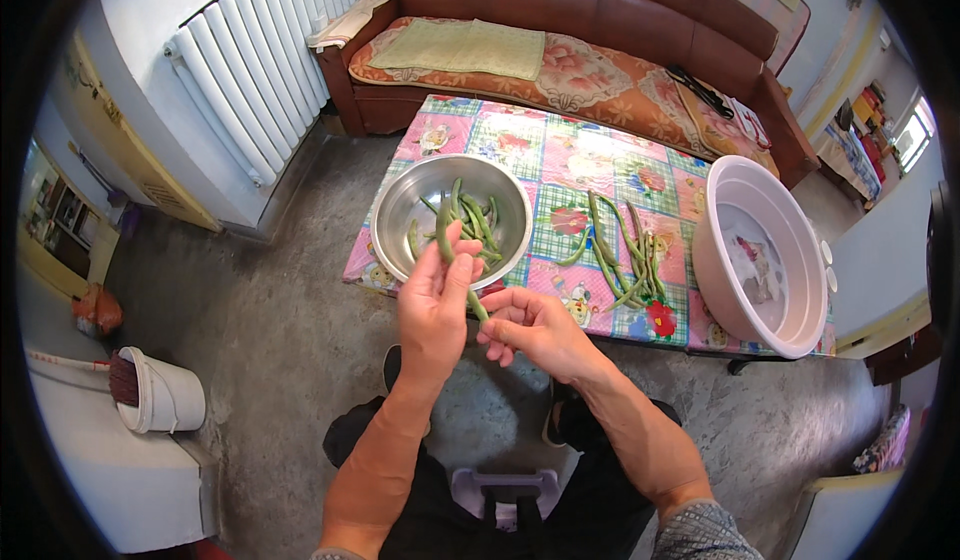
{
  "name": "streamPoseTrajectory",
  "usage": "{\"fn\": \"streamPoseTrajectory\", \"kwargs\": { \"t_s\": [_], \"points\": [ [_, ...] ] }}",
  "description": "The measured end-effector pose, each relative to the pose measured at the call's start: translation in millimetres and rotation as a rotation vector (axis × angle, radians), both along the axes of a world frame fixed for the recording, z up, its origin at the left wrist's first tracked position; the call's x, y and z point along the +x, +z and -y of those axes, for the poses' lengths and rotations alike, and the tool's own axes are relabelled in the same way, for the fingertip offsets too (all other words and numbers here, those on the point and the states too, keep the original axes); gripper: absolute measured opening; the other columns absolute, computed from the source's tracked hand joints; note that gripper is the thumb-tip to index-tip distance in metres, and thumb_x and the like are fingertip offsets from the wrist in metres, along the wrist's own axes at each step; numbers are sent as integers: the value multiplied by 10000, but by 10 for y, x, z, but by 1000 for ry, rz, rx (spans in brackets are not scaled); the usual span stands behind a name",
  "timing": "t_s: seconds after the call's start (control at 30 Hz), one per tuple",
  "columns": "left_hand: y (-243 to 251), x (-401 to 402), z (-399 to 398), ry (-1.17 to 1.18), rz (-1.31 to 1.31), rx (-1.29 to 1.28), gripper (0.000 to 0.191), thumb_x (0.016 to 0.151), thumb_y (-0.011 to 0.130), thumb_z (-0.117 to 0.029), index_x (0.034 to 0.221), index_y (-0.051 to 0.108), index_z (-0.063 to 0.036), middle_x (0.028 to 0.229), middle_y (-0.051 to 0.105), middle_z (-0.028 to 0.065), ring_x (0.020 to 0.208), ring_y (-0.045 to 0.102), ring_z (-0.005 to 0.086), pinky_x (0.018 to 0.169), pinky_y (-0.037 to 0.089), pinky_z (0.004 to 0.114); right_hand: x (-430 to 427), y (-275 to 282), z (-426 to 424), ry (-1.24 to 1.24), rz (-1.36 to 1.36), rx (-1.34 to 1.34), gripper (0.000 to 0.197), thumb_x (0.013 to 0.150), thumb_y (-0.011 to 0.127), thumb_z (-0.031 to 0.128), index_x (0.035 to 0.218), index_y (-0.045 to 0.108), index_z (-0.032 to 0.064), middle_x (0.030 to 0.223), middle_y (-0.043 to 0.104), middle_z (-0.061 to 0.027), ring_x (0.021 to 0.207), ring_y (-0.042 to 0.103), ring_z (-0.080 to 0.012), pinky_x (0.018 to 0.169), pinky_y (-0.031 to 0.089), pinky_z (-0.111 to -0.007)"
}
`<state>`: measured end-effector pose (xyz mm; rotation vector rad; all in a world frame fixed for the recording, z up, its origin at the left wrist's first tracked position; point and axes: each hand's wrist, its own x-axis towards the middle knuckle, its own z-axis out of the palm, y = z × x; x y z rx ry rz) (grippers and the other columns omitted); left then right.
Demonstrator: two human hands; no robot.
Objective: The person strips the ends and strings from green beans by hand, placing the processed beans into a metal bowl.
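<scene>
A long green bean pod [443, 239] runs between my two hands, in front of the table's near edge. My left hand [437, 301] grips its middle, with the upper end sticking up past the fingers. At the lower end, my right hand [529, 327] pinches the tip between thumb and fingers. Just beyond my left hand stands a stainless steel bowl [390, 192] with several green bean pieces [480, 222] inside; my hand hides part of its near rim. To the right, several whole bean pods [637, 252] lie in a loose pile on the flowered tablecloth [510, 140].
A pink plastic basin [705, 260] with wet contents stands at the table's right end. Behind the table is a brown leather sofa [585, 8]. A white radiator [255, 64] lines the left wall. A white bucket [176, 398] holding a mop head stands at lower left.
</scene>
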<state>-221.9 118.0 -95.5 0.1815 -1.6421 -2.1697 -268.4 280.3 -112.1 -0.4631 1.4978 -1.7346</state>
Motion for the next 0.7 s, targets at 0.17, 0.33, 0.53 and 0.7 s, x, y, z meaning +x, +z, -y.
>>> {"fn": "streamPoseTrajectory", "kwargs": {
  "t_s": [0.17,0.33,0.53,0.7],
  "points": [
    [-192,-69,-97,-31,70,-165,547,1085,530,-94,1583,356,53,1367,614,134,1133,619,136,956,517,277,-123,-8,147,-183,19,-127,323,1039,643,126,1295,602,-66,899,721,-99,732,684,-133,616,554,-261],
    [-386,-222,229,42,-18,-254,579,1094,539,-125,1573,318,113,1512,511,241,1200,627,227,979,532,315,-320,77,453,-276,-130,-69,317,1044,643,160,1268,628,-64,820,703,-81,626,668,-124,513,521,-263],
    [-326,-305,198,-6,73,-331,548,1093,557,-155,1512,395,159,1555,471,275,1418,506,281,1167,426,366,-369,78,433,-309,-240,74,316,1038,640,176,1258,642,-51,734,684,-52,519,621,-102,446,487,-255],
    [-240,-277,-38,-27,43,-344,482,1073,607,-162,1471,519,95,1436,607,182,1285,595,206,1081,481,319,-393,-57,284,-489,-439,80,249,991,671,152,1143,708,-41,740,705,-93,588,670,-145,539,532,-316]
  ]
}}
